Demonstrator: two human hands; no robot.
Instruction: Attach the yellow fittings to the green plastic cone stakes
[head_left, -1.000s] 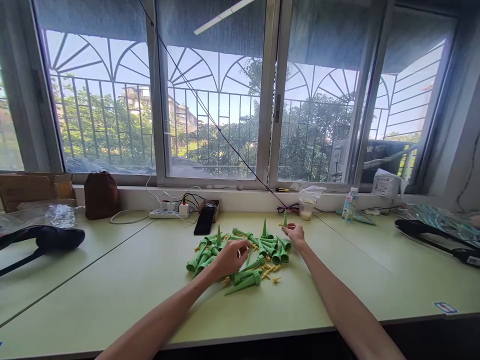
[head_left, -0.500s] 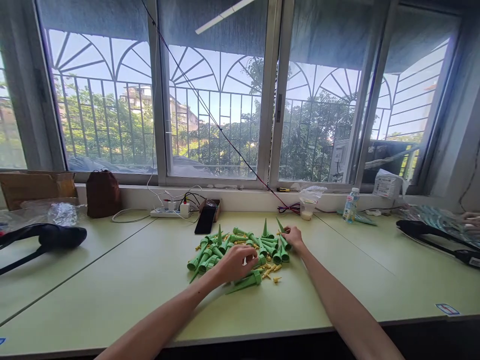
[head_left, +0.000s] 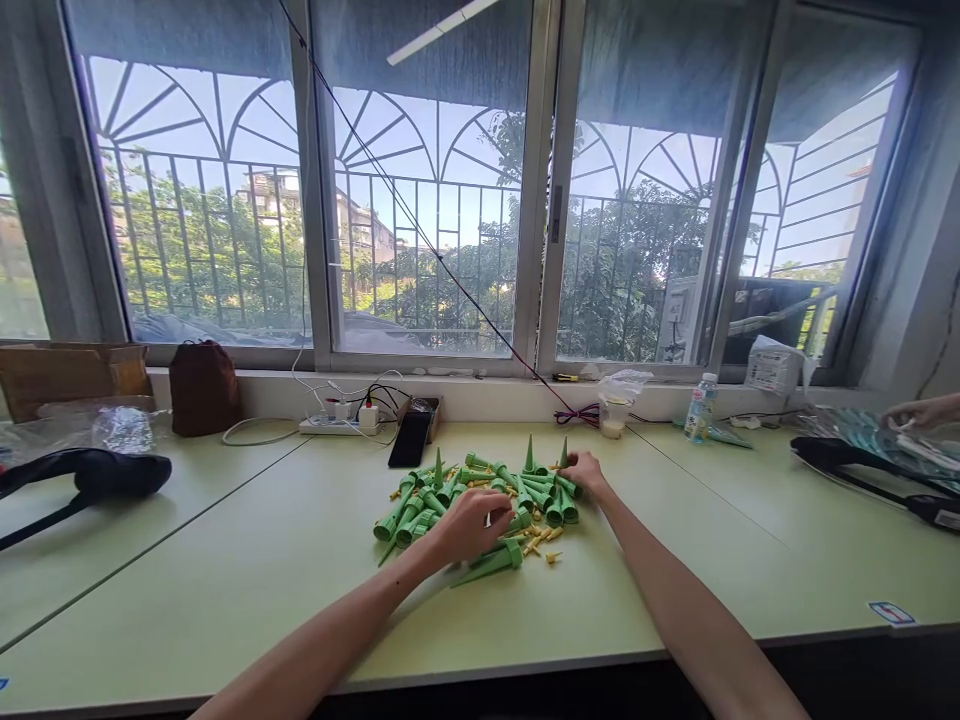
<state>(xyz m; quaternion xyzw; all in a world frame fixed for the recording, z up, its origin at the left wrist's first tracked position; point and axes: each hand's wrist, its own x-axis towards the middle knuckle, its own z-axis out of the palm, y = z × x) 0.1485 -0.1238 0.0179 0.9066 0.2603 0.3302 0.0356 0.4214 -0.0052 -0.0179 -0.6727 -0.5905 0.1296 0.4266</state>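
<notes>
A pile of green plastic plant watering spikes (head_left: 411, 522), hollow cones with wide collars, lies on the table among small yellow nozzle-like pieces (head_left: 534, 543). My right hand (head_left: 583, 472) is at the pile's right edge, its fingers closed on a green spike (head_left: 565, 453) that stands point up. My left hand (head_left: 474, 522) hovers over the front of the pile with curled fingers and thumb meeting; whatever they hold, if anything, is hidden. Just below it a larger green spike (head_left: 491, 563) lies on its side, pointing left.
Behind the pile are a black phone (head_left: 410, 438), a power strip (head_left: 339, 424), a plastic cup (head_left: 613, 418) and a bottle (head_left: 700, 408). Black headgear-like objects lie at left (head_left: 112, 475) and right (head_left: 874, 470). Another person's hand (head_left: 922, 412) touches clear plastic bags at the right edge.
The spike at my right hand has gone from leaning left to upright. My left hand has barely moved. The other person's hand has come further into view on the right.
</notes>
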